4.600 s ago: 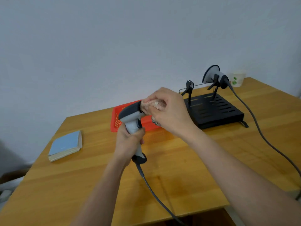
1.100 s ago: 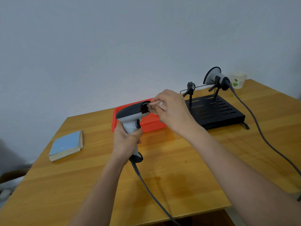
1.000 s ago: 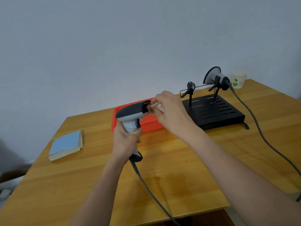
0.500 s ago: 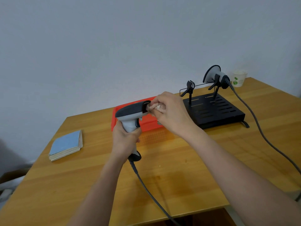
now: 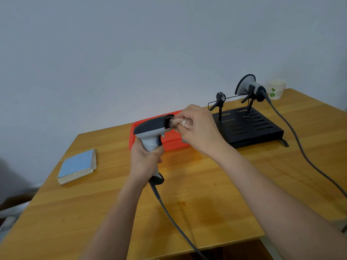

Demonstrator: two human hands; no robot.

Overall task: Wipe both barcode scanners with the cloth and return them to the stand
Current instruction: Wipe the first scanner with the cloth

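A grey-and-black scanner (image 5: 150,131) is being held above the wooden table (image 5: 216,199), in front of a red basket (image 5: 169,142), with its handle being gripped by the left hand (image 5: 144,160), whose fingers are curled round it. A bunched cloth (image 5: 181,122) is being pinched in the right hand (image 5: 197,130) and pressed against the dark window at the scanner's nose. The head's long axis is being kept roughly level, running left to right across the view, with the nose pointed right toward the black stand (image 5: 247,126); the handle is being held downward and slightly toward the person, the cord (image 5: 169,209) trailing from its base over the near table edge. The second scanner (image 5: 249,87) is being carried on the stand's right clip, its wide head turned to the left and its cord end to the right; the left clip (image 5: 218,99) is standing empty. Several risks are being judged here: the hanging cord could be snagged on the table edge or dragged when the scanner is being carried back, tugging the handle out of line with the clip; the trigger could be squeezed under the firm grip; and the window could be left smeared if only the bunched tip is being rubbed on it. The stand could also be nudged when the scanner is being pressed into the narrow clip.
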